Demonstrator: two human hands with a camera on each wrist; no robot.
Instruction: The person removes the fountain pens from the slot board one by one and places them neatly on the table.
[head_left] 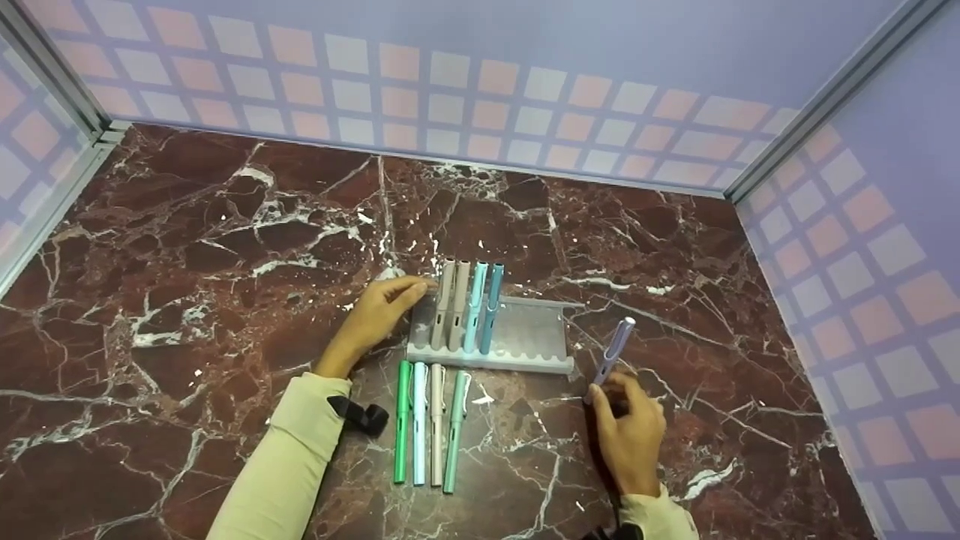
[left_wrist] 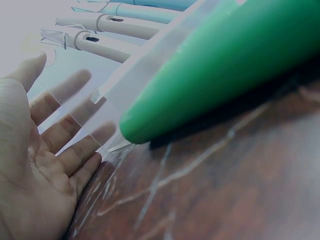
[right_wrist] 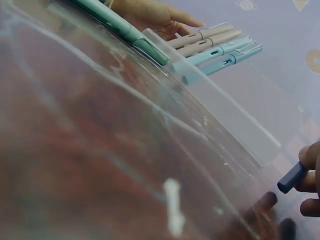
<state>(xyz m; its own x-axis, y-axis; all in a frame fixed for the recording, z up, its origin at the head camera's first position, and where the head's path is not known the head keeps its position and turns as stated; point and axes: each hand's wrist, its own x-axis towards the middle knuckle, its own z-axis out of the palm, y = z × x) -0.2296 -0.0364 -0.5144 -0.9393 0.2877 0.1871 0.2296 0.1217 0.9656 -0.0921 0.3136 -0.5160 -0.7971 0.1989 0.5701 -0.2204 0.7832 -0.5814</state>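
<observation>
My right hand [head_left: 628,427] pinches a lavender pen [head_left: 613,351] near its lower end, right of the clear pen stand [head_left: 532,365]. The right wrist view shows the pen's dark end [right_wrist: 292,177] jutting from the fingers. My left hand [head_left: 379,315] is at the stand's left edge; in the left wrist view its fingers [left_wrist: 75,152] extend fairly straight behind the see-through plate, with the thumb apart from them. Two taupe pens [head_left: 448,307], a light blue pen [head_left: 475,307] and a teal-blue pen [head_left: 492,309] lean in the stand's left slots.
In front of the stand lie a green pen [head_left: 403,424], a pale blue pen [head_left: 419,426], a beige pen [head_left: 436,427] and a sage green pen [head_left: 454,435]. The marbled tabletop [head_left: 225,337] is bounded by pale checked walls [head_left: 465,90].
</observation>
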